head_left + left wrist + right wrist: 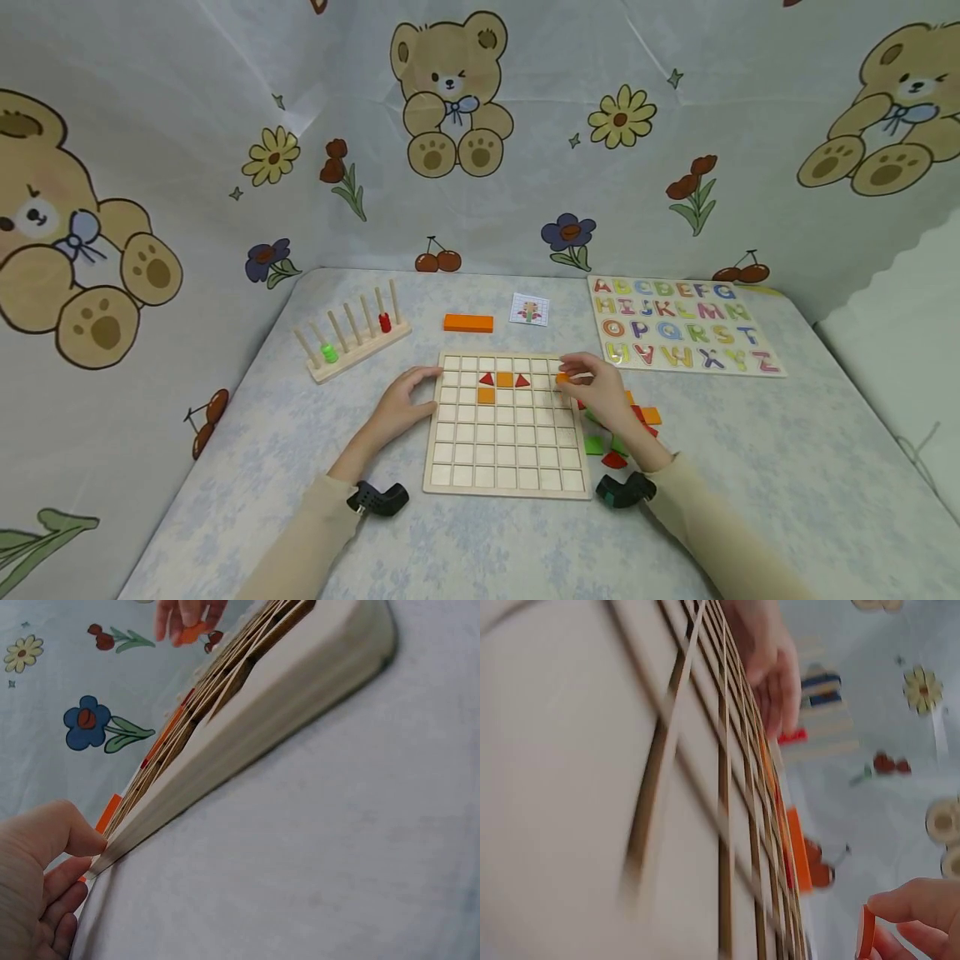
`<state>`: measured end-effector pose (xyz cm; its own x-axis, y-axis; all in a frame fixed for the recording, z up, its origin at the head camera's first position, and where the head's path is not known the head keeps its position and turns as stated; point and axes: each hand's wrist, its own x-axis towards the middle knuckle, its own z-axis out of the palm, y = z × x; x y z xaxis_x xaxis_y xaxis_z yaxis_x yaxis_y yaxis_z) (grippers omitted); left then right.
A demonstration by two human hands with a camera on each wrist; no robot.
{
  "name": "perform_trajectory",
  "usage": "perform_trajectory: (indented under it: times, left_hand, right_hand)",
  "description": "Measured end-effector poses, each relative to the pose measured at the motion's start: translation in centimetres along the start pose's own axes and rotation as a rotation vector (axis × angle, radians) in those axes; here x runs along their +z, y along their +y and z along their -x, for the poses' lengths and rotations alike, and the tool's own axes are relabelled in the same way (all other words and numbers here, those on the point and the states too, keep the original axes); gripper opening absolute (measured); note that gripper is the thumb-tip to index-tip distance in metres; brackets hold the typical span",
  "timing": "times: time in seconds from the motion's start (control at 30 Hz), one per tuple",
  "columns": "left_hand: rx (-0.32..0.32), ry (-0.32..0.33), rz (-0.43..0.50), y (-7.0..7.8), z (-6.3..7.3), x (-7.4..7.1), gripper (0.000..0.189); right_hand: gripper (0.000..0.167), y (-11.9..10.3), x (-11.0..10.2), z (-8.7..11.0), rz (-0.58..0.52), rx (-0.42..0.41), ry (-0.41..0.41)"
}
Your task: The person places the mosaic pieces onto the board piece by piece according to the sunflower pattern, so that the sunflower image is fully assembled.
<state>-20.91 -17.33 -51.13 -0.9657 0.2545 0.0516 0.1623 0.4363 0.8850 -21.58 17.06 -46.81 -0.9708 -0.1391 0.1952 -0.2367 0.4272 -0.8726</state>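
Observation:
A wooden grid board [507, 492] lies flat on the table. My left hand [401, 404] rests against its upper left edge, thumb and fingertips apart along the side; the left wrist view shows the thumb [79, 832] right at the rim. My right hand [600, 390] pinches a small orange tile [866, 931] between thumb and fingers, over the board's upper right edge. In the upper cells sit an orange square [505, 379] with a red triangle [487, 379] on one side and another red triangle [522, 381] on the other. A second orange square [486, 396] lies one row below.
Loose red, green and orange tiles [615, 460] lie right of the board, partly under my right forearm. Behind it are an orange block [468, 323] and a small pattern card [530, 309]. A peg rack [360, 343] stands left, an alphabet board [686, 327] right.

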Motion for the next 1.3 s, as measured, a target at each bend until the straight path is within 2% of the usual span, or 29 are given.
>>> perform_trajectory:
  times: [0.13,0.3,0.47,0.8,1.03,1.13,1.3]
  left_hand:
    - [0.003,-0.002,-0.004,-0.2,0.0,-0.1,0.052]
    - [0.002,0.001,-0.004,-0.2,0.0,-0.1,0.052]
    - [0.016,-0.001,0.003,0.0,-0.1,0.2,0.052]
    - [0.026,0.005,0.003,-0.1,0.0,0.0,0.052]
    - [0.027,0.004,0.001,0.2,-0.1,0.1,0.052]
    - [0.02,0.002,-0.006,0.1,-0.1,0.1,0.052]
    - [0.01,0.003,-0.017,-0.1,-0.1,0.1,0.052]
  right_hand:
    - [0.037,-2.2,3.3,-0.5,-0.035,-0.054,-0.089]
    - [0.038,-2.7,5.9,-0.9,-0.043,-0.063,-0.197]
    - [0.035,-1.9,6.6,-1.2,-0.038,-0.079,-0.253]
    - [0.031,-0.9,7.3,-1.2,-0.052,-0.101,-0.253]
    - [0.031,-1.3,6.3,-0.9,-0.042,-0.086,-0.232]
    - [0.032,-1.0,4.7,-0.7,-0.037,-0.062,-0.194]
    - [0.032,0.9,0.9,-0.1,-0.002,-0.038,-0.1]
